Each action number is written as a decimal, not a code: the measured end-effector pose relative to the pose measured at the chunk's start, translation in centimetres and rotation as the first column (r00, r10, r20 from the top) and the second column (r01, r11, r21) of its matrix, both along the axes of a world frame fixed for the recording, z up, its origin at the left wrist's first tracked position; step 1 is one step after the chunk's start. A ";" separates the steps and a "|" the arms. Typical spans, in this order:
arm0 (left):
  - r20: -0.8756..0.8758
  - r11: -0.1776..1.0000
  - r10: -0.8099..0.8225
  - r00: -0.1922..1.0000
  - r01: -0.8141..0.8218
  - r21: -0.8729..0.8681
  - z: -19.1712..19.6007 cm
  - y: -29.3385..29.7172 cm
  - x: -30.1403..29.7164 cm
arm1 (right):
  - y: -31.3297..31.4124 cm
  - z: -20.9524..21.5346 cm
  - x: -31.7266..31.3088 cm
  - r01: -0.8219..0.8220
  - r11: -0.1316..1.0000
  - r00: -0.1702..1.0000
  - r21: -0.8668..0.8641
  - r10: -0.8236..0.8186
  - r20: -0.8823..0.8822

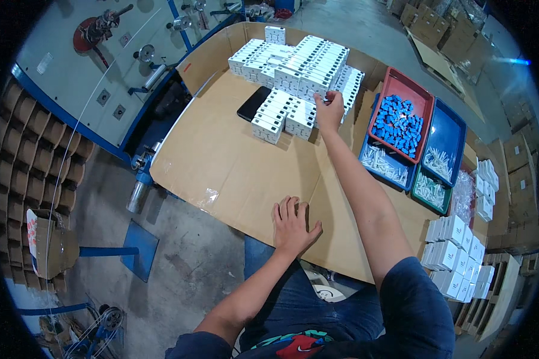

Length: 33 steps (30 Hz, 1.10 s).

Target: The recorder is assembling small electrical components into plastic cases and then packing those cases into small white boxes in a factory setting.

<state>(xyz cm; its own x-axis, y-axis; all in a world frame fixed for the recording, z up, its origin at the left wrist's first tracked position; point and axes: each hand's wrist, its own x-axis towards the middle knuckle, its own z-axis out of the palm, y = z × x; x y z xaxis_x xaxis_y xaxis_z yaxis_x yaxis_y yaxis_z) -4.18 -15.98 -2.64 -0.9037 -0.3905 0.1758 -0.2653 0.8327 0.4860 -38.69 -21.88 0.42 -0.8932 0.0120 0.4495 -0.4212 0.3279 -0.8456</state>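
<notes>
Across the cardboard-covered table, my right hand (330, 111) reaches to the small white boxes (317, 63) stacked in rows at the far side. Its thumb and fingers are curled together right by the stack; what they pinch, if anything, is hidden. A lower group of white boxes (269, 122) stands in front, just left of that hand. My left hand (293, 227) rests on the near edge of the cardboard (221, 173), fingers spread, holding nothing. A black phone (254, 103) lies left of the boxes.
To the right, a red tray (426, 96) holds blue pieces (397, 124). Blue (458, 131) and green (441, 209) trays hold thin white pieces. Further white boxes (452, 257) are piled at the right edge. A large machine (114, 72) stands at the left.
</notes>
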 end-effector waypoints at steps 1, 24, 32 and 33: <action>0.001 1.000 -0.001 1.000 0.001 0.002 0.0 0.0 -0.1 | 0.1 0.1 0.1 0.018 1.000 0.999 0.009 -0.018 -0.033; -0.154 0.998 -0.056 0.986 0.058 0.008 -0.2 -0.2 -0.2 | 34.7 -3.0 29.4 -0.026 0.997 0.925 0.074 -0.004 0.380; -0.438 0.955 -0.155 0.885 0.247 0.161 -4.5 -1.1 1.3 | 43.9 -1.1 33.3 0.201 0.977 0.940 0.073 -0.214 0.265; -0.439 0.946 -0.187 0.879 0.281 0.159 -4.3 -0.6 2.3 | 45.1 -1.0 33.7 0.236 0.966 0.949 0.108 -0.253 0.186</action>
